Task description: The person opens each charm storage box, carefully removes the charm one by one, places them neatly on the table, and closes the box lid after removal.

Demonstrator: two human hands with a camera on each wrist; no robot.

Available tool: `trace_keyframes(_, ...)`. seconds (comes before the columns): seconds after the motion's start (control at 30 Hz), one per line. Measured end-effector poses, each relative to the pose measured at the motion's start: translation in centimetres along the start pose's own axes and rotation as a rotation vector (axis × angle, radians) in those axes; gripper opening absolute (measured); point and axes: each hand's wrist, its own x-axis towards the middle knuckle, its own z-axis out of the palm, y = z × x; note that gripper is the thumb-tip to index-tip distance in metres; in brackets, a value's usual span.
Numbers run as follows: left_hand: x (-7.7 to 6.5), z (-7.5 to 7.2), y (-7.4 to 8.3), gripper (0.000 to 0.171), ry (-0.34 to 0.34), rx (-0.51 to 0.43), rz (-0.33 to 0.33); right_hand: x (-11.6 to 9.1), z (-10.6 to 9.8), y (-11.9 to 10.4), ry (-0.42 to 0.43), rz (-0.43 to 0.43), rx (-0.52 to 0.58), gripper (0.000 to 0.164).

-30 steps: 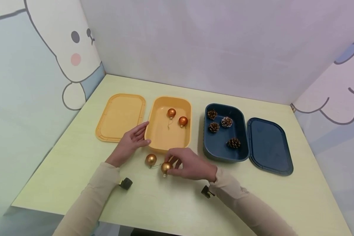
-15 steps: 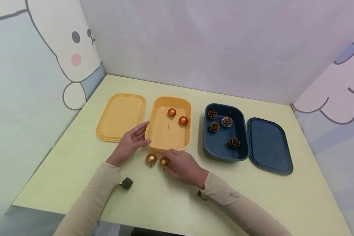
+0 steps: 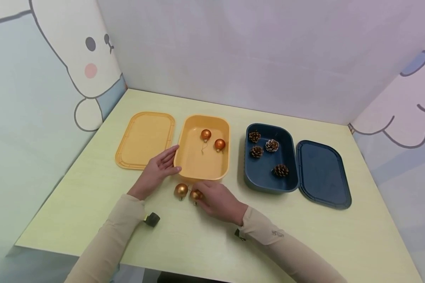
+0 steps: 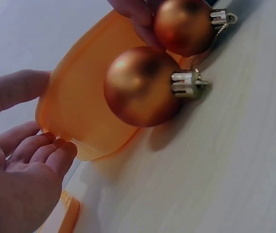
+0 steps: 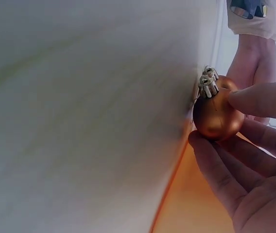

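Pale walls (image 3: 241, 51), the side ones printed with cartoon figures, surround a light yellow-green counter (image 3: 92, 212). On it stand two open boxes side by side, a yellow box (image 3: 200, 163) on the left and a navy box (image 3: 269, 187) on the right. Each has its lid lying flat on its outer side: the yellow lid (image 3: 146, 137) at far left, the navy lid (image 3: 324, 173) at far right, just beside its box.

Of the person's two hands, the left hand (image 3: 156, 171) is loosely extended, its fingers and thumb resting against the yellow box's left side and near corner. The right hand (image 3: 217, 200) pinches a gold bauble (image 3: 195, 195) between thumb and fingers, just in front of that box. A second bauble (image 3: 181, 190) lies on the counter near it. Two orange baubles (image 3: 206, 134) sit inside the yellow box, apart from each other. Four pine cones (image 3: 280, 170) lie in the navy box, three grouped toward the back. Smallest are the baubles' silver caps (image 4: 184, 83).
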Motion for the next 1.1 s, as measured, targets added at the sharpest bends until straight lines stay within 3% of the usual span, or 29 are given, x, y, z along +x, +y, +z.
trace_keyframes(0.23,0.0,0.0,0.0,0.076,0.002,-0.003,0.004,0.2,0.2,0.0,-0.018,0.036,-0.034,0.021)
trace_keyframes(0.6,-0.1,0.0,0.1,0.077,0.002,-0.009,0.008,0.0,0.1,-0.5,0.049,0.091,-0.183,0.025)
trace_keyframes(0.9,-0.1,0.1,0.1,0.078,0.000,-0.003,0.007,0.2,0.0,-0.9,0.052,0.115,-0.068,0.026)
trace_keyframes(1.1,-0.2,0.1,0.1,0.078,0.001,-0.003,0.010,0.3,-0.1,-1.3,0.049,0.130,-0.055,0.025)
